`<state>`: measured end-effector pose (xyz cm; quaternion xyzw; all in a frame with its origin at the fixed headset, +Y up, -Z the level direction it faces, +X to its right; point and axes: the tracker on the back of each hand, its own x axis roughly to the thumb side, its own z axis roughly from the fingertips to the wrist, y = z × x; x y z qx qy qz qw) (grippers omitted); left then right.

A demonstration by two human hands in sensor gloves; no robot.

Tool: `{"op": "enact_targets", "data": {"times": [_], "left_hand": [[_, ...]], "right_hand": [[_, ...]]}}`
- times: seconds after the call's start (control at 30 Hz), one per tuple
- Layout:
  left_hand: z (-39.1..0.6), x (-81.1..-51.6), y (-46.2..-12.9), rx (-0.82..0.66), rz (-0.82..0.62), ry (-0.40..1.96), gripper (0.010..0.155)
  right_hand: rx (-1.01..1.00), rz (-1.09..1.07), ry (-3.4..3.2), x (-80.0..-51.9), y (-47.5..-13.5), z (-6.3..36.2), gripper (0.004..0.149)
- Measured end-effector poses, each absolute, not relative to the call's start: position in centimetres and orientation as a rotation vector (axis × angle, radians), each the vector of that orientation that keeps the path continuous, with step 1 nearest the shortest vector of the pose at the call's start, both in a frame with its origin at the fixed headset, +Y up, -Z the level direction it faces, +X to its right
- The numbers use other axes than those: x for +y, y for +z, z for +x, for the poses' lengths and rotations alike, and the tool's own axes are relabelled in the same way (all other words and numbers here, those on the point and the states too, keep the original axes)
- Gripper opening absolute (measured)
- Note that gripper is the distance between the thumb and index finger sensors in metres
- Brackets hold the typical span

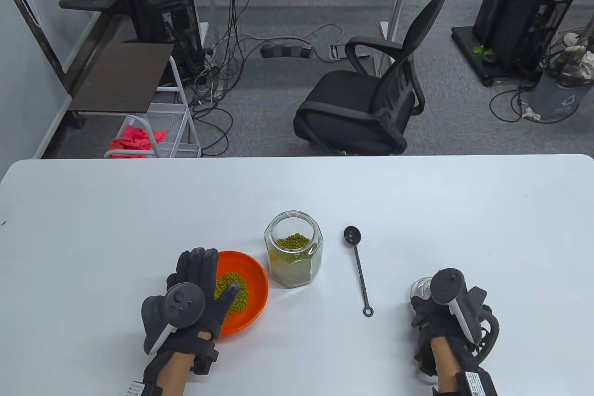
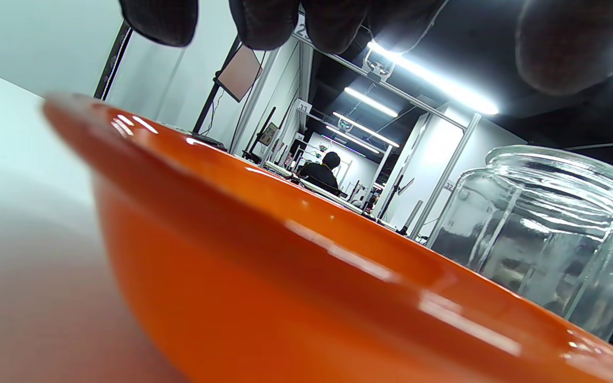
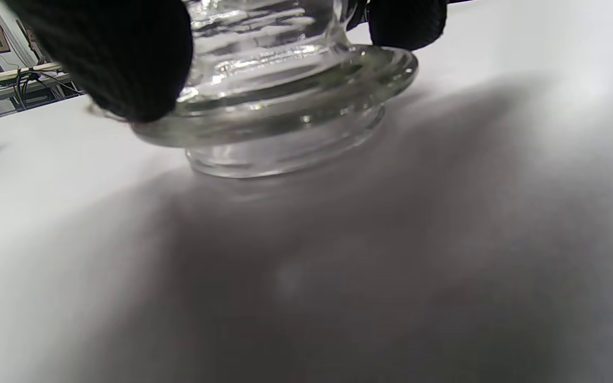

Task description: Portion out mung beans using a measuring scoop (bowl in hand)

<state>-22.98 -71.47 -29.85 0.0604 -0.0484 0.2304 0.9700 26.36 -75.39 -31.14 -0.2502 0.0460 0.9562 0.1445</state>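
Here the left hand [image 1: 192,296] hovers spread-fingered over the orange bowl [image 1: 255,291] of mung beans [image 1: 232,291] while the right hand [image 1: 443,317] grips the glass lid [image 3: 280,106] on the table [image 1: 464,210]; best carry it squarely onto the open jar [image 1: 293,247], avoiding the scoop [image 1: 358,268] between.

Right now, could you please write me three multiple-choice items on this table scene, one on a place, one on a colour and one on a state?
1. Where does the black scoop lie?
A. in the bowl
B. on the table right of the jar
C. in the left hand

2. What colour is the bowl holding mung beans?
A. orange
B. blue
C. white

3. What does the right hand grip?
A. the scoop
B. the bowl
C. the glass lid

Key: B, the scoop lies between jar and right hand; A, its rim shows orange; C, gloved fingers clasp the lid in the right wrist view.
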Motion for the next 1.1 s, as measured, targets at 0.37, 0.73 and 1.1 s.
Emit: {"op": "enact_targets", "data": {"times": [0.37,0.73,1.1], "left_hand": [[-23.0,-71.6,-30.0,-0.098,0.120,0.459,0.084],[-23.1,-71.7,-30.0,-0.099,0.119,0.464,0.084],[-23.1,-71.8,-30.1,-0.103,0.111,0.473,0.084]], "right_hand": [[0.040,-0.738,2.746,-75.4,-31.2,26.5,0.083],[-0.027,-0.691,2.737,-75.0,-31.0,26.0,0.083],[-0.138,-0.585,2.770,-73.7,-31.2,24.1,0.083]]}}
